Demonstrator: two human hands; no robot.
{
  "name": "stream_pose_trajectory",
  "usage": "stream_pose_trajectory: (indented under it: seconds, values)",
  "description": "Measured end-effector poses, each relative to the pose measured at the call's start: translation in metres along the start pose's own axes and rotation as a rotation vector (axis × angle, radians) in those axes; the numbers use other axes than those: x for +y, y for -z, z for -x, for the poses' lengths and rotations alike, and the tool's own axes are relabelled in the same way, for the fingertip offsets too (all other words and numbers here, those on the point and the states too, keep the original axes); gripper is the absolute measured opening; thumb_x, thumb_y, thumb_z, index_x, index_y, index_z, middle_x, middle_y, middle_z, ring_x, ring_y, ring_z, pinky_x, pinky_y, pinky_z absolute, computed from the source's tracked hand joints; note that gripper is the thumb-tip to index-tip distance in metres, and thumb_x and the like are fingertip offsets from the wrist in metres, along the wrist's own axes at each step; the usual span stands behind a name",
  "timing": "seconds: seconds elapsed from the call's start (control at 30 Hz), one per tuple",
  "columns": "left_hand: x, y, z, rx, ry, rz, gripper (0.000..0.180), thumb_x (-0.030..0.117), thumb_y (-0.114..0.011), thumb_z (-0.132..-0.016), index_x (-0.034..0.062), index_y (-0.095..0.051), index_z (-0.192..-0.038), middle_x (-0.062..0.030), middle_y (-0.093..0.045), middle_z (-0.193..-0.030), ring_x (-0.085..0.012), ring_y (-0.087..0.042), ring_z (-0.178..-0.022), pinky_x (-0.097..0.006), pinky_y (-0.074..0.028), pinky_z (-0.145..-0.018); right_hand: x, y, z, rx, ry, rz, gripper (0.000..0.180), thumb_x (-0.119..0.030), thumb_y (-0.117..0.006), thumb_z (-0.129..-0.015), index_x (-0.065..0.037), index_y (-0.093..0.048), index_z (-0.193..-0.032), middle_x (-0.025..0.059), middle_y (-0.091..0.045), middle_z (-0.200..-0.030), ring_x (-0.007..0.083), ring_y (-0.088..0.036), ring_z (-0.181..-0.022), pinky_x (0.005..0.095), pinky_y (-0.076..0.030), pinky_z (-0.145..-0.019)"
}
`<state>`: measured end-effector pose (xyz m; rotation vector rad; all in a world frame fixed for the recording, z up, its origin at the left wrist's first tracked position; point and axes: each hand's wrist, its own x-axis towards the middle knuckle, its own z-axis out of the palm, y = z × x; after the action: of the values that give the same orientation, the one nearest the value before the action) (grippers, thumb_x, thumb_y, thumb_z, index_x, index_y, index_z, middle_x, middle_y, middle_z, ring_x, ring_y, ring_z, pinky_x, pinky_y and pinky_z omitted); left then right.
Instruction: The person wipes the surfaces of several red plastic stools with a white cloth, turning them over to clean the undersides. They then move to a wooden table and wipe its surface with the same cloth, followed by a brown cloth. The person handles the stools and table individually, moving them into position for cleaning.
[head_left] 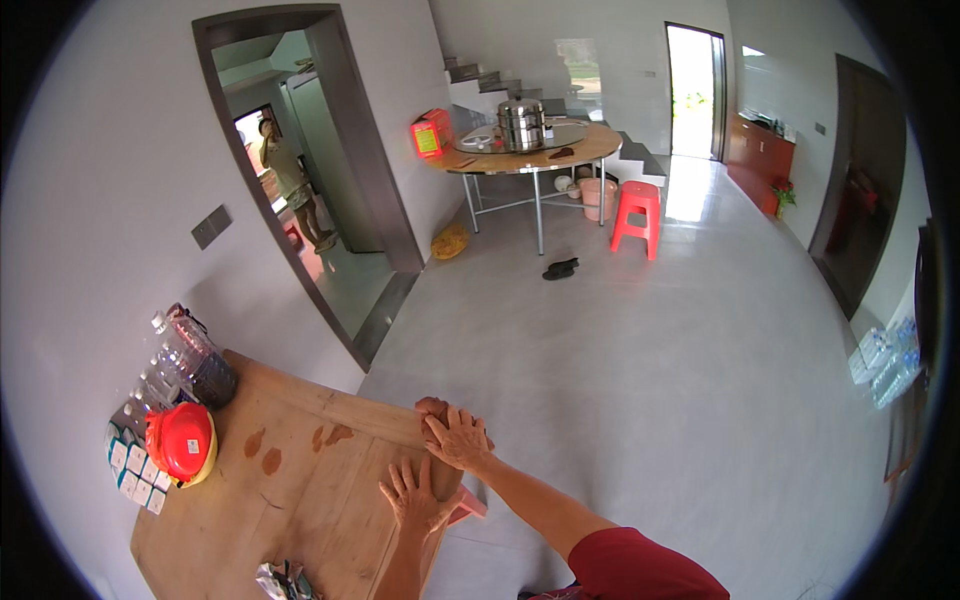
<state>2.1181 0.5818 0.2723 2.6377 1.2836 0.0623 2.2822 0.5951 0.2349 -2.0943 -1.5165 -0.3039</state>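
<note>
At the far right corner of a wooden table (320, 500), my right hand (458, 440) presses on a reddish-brown cloth (432, 407), its fingers over it. Part of the cloth shows beyond the fingers and at the table's edge; the rest is hidden under the hand. Closer to me, my left hand (415, 500) lies on the tabletop with its fingers spread and holds nothing. Dark wet patches (271, 460) mark the wood left of the hands. A crumpled silver packet (285, 580) sits at the near edge.
Plastic bottles (195, 365), a round red object (183, 440) and white boxes (135, 470) stand along the table's left side by the wall. A pink stool (470, 505) shows beneath the right edge. Beyond are a round table (585, 148), a red stool (637, 215) and black slippers (561, 268). A person (288, 170) stands through the doorway.
</note>
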Motion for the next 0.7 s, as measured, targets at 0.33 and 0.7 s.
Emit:
stream_pose_trajectory:
  seconds: [0.33,0.7]
  values:
    - [0.022,0.001,-0.052,0.046,0.187,0.022,0.125,0.080,-0.061,-0.056,0.0098,-0.012,-0.147,-0.0121,-0.017,-0.151,-0.0340,-0.005,-0.142,-0.060,-0.001,-0.111,0.022,-0.022,-0.049,-0.409,-0.002,-0.324,0.046,-0.048,-0.059,-0.084,-0.020,-0.048,-0.119,0.0180,-0.059,-0.090,0.0413,-0.063,-0.081,0.0536,-0.052,-0.067]
    - [0.021,0.001,-0.050,0.159,0.117,-0.073,0.114,0.072,-0.072,-0.050,0.0106,-0.035,-0.139,-0.0123,-0.027,-0.146,-0.0305,-0.017,-0.138,-0.055,-0.007,-0.112,0.063,-0.025,-0.052,-0.727,0.079,-0.678,0.051,-0.048,-0.055,-0.088,-0.009,-0.046,-0.119,0.0264,-0.060,-0.101,0.0418,-0.062,-0.089,0.0491,-0.051,-0.073]
